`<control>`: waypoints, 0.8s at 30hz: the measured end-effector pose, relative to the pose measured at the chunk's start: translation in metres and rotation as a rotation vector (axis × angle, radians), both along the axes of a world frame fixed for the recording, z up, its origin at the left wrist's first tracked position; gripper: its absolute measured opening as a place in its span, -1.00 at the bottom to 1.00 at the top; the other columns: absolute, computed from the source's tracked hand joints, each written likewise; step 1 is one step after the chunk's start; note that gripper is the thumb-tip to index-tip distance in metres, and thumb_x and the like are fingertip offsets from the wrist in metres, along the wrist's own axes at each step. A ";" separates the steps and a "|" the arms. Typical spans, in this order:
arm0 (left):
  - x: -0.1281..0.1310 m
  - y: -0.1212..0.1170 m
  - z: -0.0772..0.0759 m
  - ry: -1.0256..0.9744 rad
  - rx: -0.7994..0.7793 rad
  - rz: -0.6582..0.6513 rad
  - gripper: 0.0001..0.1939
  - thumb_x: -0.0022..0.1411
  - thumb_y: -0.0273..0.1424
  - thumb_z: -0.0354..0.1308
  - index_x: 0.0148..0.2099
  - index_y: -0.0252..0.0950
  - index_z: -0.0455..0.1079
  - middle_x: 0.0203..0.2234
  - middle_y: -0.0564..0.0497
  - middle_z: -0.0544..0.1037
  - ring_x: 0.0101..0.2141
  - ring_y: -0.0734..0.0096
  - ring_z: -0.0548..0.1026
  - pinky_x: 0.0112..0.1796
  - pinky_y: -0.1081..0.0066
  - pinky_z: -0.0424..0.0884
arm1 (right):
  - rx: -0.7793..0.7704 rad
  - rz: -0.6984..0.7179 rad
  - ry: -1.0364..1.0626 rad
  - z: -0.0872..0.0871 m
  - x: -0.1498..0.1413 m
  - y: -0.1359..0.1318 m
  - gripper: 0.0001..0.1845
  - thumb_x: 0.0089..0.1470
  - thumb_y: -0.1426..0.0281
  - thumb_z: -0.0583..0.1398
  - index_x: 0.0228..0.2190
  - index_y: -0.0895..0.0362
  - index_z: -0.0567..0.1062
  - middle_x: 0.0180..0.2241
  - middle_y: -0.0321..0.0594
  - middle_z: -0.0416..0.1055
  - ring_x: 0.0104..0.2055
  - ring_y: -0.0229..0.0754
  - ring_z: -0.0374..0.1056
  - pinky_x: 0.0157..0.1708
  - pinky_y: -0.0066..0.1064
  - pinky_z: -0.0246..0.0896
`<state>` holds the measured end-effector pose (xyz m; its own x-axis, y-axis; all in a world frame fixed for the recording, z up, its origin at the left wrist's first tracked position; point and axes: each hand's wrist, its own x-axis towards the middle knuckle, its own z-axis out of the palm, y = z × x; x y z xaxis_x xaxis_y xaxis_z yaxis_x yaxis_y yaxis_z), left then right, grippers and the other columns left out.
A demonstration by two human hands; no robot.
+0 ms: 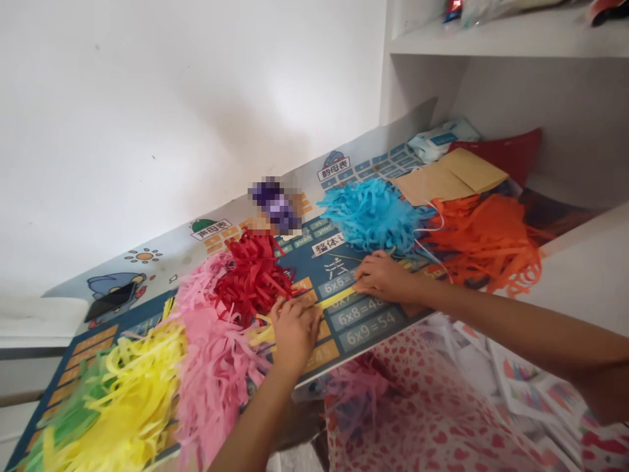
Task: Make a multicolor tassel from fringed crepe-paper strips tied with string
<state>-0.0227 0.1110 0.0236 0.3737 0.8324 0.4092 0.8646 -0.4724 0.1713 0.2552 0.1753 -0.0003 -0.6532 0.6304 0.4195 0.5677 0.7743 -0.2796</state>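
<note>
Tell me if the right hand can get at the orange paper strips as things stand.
Probably yes: the right hand sits close to the orange paper strips, with nothing solid between them.

Desk mat (366, 314) shows: 6x8=48 (356, 313), 6x9=54 (371, 330), headers 声母表 (211, 229), 韵母表 (333, 169).
</note>
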 end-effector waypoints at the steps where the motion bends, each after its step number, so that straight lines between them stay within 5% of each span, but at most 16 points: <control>1: -0.001 0.001 0.001 -0.031 -0.032 0.017 -0.88 0.25 -0.35 0.20 -0.32 -0.10 0.56 -0.30 0.05 0.64 -0.17 0.24 0.51 0.02 0.05 0.17 | -0.048 -0.006 0.015 0.000 0.001 0.001 -0.82 0.17 0.25 0.23 -0.40 0.04 0.60 -0.26 -0.24 0.50 -0.18 -0.16 0.27 -0.12 -0.25 -0.11; 7: -0.006 0.008 0.001 -0.147 -0.216 0.090 -0.81 0.26 -0.28 0.16 -0.33 -0.12 0.59 -0.32 0.01 0.61 -0.22 0.26 0.50 -0.14 0.19 0.32 | -0.345 -0.119 0.115 0.003 0.001 0.003 -0.89 0.03 0.30 0.34 -0.47 0.06 0.61 -0.28 -0.25 0.49 -0.17 -0.15 0.32 -0.14 -0.30 -0.02; 24: 0.000 0.027 0.008 -0.039 -0.362 0.156 -0.82 0.16 -0.31 0.22 -0.48 -0.17 0.52 -0.39 0.05 0.62 -0.22 0.24 0.51 -0.19 0.26 0.31 | -0.504 -0.261 -0.149 0.030 -0.014 0.015 -0.86 -0.02 0.32 0.31 -0.56 0.05 0.59 -0.33 -0.28 0.52 -0.19 -0.12 0.34 -0.23 -0.35 0.02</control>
